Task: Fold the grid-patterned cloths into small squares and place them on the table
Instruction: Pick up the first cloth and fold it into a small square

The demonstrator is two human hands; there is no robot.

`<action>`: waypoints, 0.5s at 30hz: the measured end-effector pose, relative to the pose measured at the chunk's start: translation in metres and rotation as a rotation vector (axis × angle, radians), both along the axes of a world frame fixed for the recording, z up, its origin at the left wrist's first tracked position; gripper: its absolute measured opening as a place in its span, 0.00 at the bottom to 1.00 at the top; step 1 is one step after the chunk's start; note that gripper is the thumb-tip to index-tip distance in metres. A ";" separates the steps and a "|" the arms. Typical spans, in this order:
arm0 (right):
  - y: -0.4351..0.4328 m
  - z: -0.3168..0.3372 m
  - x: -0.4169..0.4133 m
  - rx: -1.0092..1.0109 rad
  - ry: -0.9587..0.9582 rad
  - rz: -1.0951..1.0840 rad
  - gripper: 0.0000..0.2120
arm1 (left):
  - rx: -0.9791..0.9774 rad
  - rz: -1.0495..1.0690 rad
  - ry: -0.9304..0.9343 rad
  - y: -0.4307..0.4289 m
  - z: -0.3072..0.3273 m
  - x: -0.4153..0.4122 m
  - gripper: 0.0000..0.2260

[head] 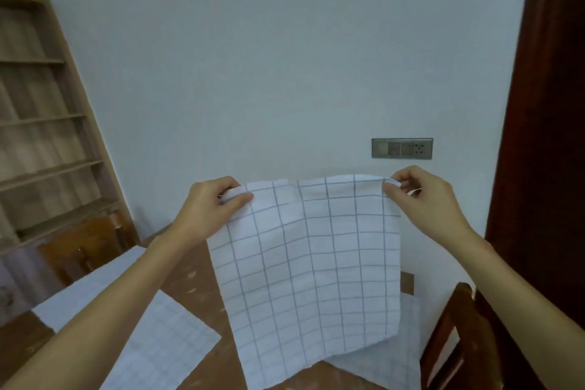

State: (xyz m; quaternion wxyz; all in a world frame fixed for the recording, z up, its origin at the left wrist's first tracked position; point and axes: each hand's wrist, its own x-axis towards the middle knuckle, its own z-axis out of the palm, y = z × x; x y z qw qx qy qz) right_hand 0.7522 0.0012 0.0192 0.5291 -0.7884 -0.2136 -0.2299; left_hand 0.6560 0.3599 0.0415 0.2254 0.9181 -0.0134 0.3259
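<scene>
left hand (211, 205), right hand (421, 196), pinching raised cloth (310, 263) corners

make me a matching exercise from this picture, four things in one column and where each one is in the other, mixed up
Things:
1. held cloth
2. bookshelf
3. socket panel
4. flat cloth

Places:
A. on the wall above the right hand
B. lying on the table under the left forearm
C. hanging between both hands, left hand included
D. far left against the wall

Pairs: 1-C, 2-D, 3-A, 4-B

brown table (202, 275): flat grid cloths (164, 345) at left, another (408, 358) right.
</scene>
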 end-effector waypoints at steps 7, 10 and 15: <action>0.020 0.026 -0.025 -0.118 0.017 0.192 0.09 | -0.116 -0.001 0.073 -0.045 0.029 0.006 0.12; 0.035 0.025 -0.033 -0.144 -0.011 0.238 0.09 | -0.242 -0.051 0.137 -0.074 0.032 0.009 0.12; 0.053 0.026 -0.044 -0.093 0.012 0.298 0.05 | -0.577 -0.167 0.225 -0.124 0.040 0.005 0.11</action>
